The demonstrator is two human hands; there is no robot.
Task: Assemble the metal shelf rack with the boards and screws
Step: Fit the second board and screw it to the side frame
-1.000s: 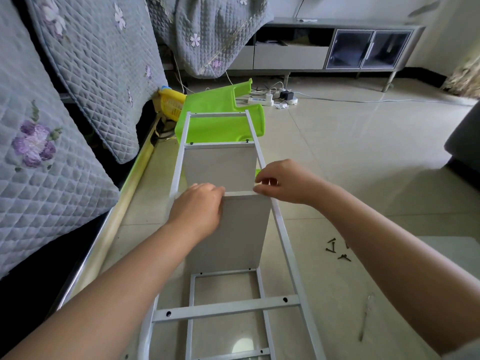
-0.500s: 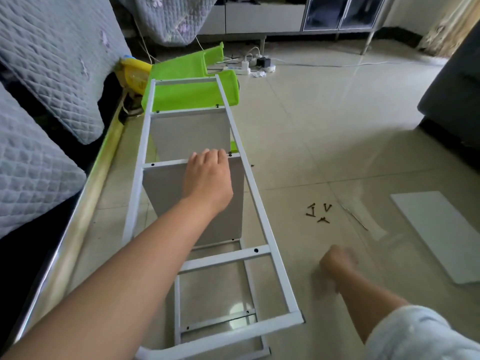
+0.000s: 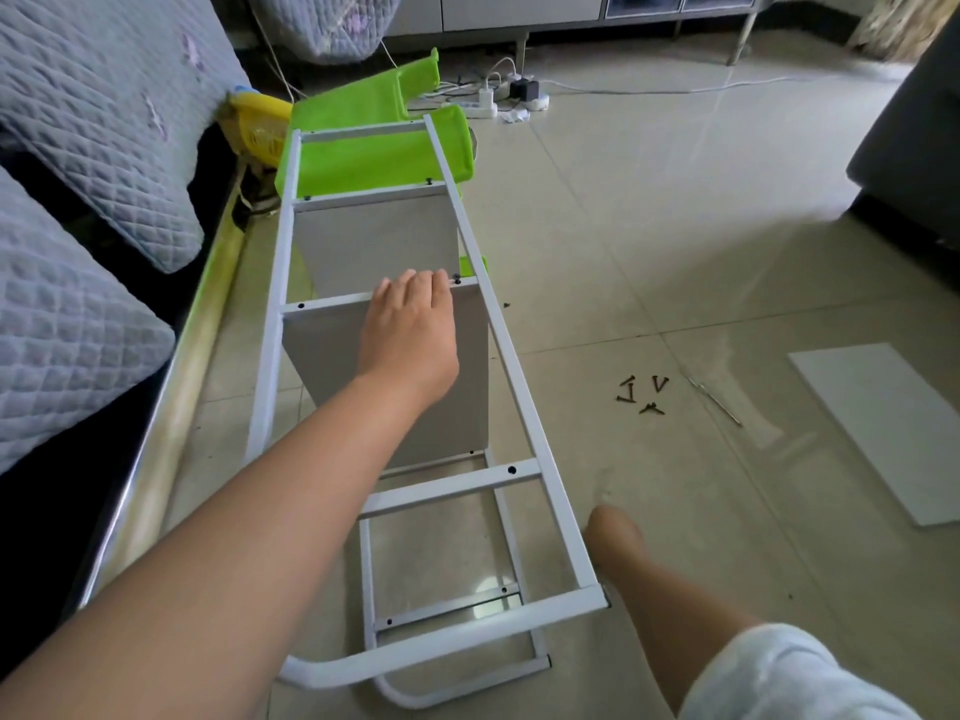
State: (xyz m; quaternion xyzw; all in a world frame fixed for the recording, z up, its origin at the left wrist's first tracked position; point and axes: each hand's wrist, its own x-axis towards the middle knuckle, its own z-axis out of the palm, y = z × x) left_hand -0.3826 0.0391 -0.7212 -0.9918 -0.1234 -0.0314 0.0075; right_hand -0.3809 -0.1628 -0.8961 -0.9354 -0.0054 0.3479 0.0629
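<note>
The white metal rack frame point(image 3: 524, 387) lies on its side on the tiled floor, running away from me. Two grey boards stand between its rails: a far one point(image 3: 374, 241) and a near one point(image 3: 322, 366). My left hand point(image 3: 410, 335) lies flat on the near board's top edge, fingertips over the crossbar beside a screw hole. My right hand point(image 3: 615, 532) is low by the floor, just right of the frame's near corner, its fingers hidden. Several dark screws point(image 3: 641, 394) lie loose on the floor to the right.
A thin metal tool point(image 3: 714, 402) and a loose white board point(image 3: 893, 428) lie right of the screws. A green plastic stool point(image 3: 363, 158) sits under the frame's far end. A quilted sofa point(image 3: 78, 304) borders the left; dark furniture point(image 3: 914, 148) stands at right.
My right hand left the board's top edge and swung down to the floor near the frame's near end. My left hand stayed on the board. The view tilted down and right.
</note>
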